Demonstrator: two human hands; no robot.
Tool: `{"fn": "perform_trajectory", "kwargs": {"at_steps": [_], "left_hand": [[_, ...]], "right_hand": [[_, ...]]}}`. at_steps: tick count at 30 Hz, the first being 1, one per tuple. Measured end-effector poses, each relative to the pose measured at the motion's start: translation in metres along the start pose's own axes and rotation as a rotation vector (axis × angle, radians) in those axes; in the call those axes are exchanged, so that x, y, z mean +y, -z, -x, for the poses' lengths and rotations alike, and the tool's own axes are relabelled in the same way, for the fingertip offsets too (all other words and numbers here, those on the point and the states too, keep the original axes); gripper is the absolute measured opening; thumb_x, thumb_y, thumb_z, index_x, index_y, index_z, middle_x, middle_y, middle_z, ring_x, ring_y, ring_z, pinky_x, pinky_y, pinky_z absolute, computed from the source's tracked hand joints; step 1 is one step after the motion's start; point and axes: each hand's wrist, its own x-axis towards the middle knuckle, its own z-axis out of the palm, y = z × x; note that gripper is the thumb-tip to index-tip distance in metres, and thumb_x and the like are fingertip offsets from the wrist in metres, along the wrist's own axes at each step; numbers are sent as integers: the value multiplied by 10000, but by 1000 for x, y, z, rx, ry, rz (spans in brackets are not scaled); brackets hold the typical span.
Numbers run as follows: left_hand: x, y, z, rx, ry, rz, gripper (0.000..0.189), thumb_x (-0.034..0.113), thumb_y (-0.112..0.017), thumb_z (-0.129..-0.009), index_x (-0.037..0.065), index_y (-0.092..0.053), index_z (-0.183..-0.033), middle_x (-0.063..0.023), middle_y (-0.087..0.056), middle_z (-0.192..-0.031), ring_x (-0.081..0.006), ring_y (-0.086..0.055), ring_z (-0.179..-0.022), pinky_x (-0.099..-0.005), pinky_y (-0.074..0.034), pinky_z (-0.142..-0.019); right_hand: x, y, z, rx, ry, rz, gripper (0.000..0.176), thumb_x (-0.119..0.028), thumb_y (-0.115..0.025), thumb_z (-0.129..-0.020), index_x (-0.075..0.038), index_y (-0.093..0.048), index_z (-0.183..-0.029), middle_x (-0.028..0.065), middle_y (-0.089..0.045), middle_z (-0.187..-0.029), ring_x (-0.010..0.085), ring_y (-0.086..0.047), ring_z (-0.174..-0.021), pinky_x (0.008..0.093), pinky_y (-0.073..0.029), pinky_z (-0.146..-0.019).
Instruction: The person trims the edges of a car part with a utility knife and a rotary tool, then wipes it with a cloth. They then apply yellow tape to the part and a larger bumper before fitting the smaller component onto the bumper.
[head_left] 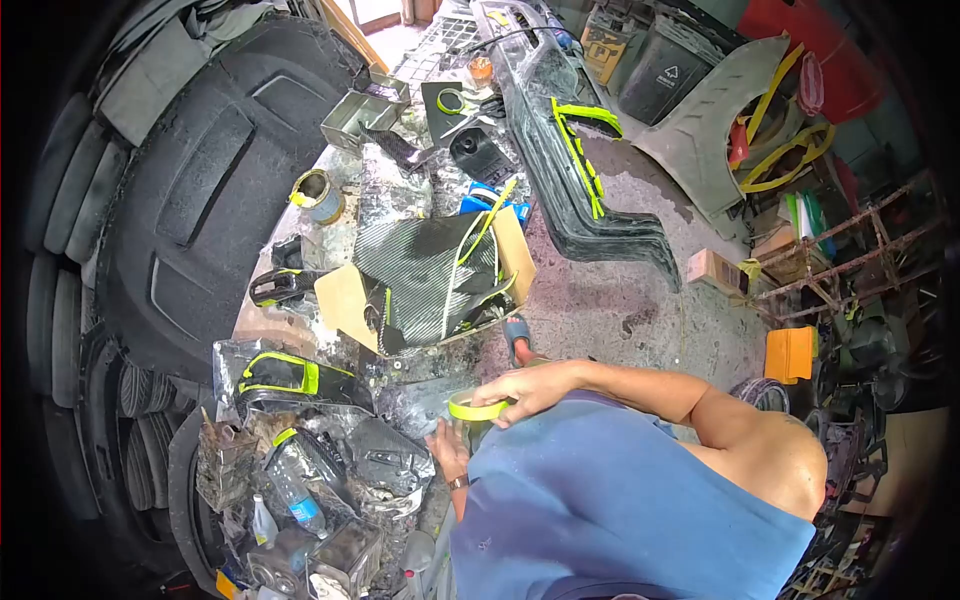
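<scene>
My right hand [528,388] is closed on a roll of yellow-green tape [476,408], held just above the near edge of the cluttered workbench [300,330]. Just below the roll, my left hand [448,452] lies with fingers spread on a shiny dark part [385,462]; a band sits on its wrist. Whether it pinches the tape's end is hidden. Further back, a carbon-fibre panel [425,262] edged with yellow tape rests on a sheet of cardboard [345,300].
The bench also holds a second tape roll [317,193], green-handled scissors [462,103], a plastic bottle [297,497] and taped black parts [280,376]. A big black liner [200,180] lies left. Stacked bumpers [580,190], a grey fender [700,120] and an orange box [790,352] lie on the floor to the right.
</scene>
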Motion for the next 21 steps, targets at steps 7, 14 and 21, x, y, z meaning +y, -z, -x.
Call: {"fn": "perform_trajectory", "kwargs": {"at_steps": [7,14,21], "left_hand": [[-6,23,-15,59,13,-215,324,158,-618,-898,89,-315,-994,-280,-487,-1171,-380,-574,-1016,-468,-529,-838],[-9,14,-1,3,-21,-213,312,222,-584,-923,23,-377,-1046,-278,-604,-946,-352,-655,-802,-423,-561,-706],[26,-22,50,95,-163,-409,211,203,-599,-915,15,-561,-828,-100,-653,-717,-96,-533,-446,-202,-365,-384]], "right_hand": [[-4,3,-11,-19,-99,-220,374,-112,-531,-927,43,-445,-1257,93,-650,-1041,161,-582,-1006,301,-427,-899],[6,-2,-20,57,-80,-360,236,-110,-520,-946,23,-492,-1140,107,-649,-1038,155,-607,-978,297,-454,-897],[-2,-14,-31,27,-85,-364,190,-72,-503,-943,1,-539,-1115,88,-649,-1019,151,-611,-967,302,-464,-891]]}}
